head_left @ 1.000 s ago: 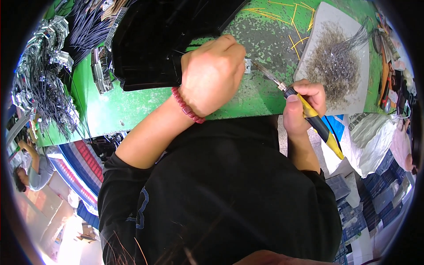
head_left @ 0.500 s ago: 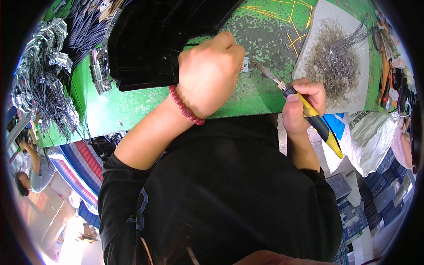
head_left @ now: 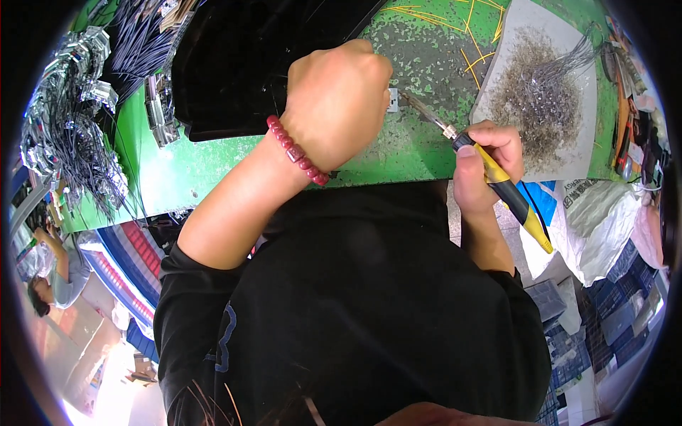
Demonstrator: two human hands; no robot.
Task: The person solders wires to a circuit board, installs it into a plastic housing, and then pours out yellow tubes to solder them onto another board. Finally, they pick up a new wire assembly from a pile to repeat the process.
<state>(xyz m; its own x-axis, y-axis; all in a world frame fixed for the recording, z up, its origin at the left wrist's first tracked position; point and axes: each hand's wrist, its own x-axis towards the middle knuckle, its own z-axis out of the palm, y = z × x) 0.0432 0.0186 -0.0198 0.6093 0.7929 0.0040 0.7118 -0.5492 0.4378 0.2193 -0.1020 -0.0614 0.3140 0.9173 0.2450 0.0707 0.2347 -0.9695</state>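
My right hand point(head_left: 489, 163) grips a yellow and black soldering iron point(head_left: 506, 190), its metal tip pointing up and left over the green bench. Just left of that tip, a small silvery metal part point(head_left: 393, 100) shows beside the fingers of my left hand point(head_left: 337, 106). That left hand is closed, knuckles up, with a red bead bracelet at its wrist. Whatever its fingers hold is hidden beneath the hand. A large glossy black piece point(head_left: 231, 78) lies behind and to the left of it.
A pale board point(head_left: 490, 106) at the right carries grey-brown debris and a bundle of thin wires point(head_left: 566, 60). Thin yellow sticks point(head_left: 470, 35) lie at the back. Metal parts with black leads point(head_left: 67, 128) crowd the left side. Another person point(head_left: 57, 273) appears at far left.
My left hand has shifted slightly up and turned a little at the wrist. The right hand and soldering iron have stayed nearly in place.
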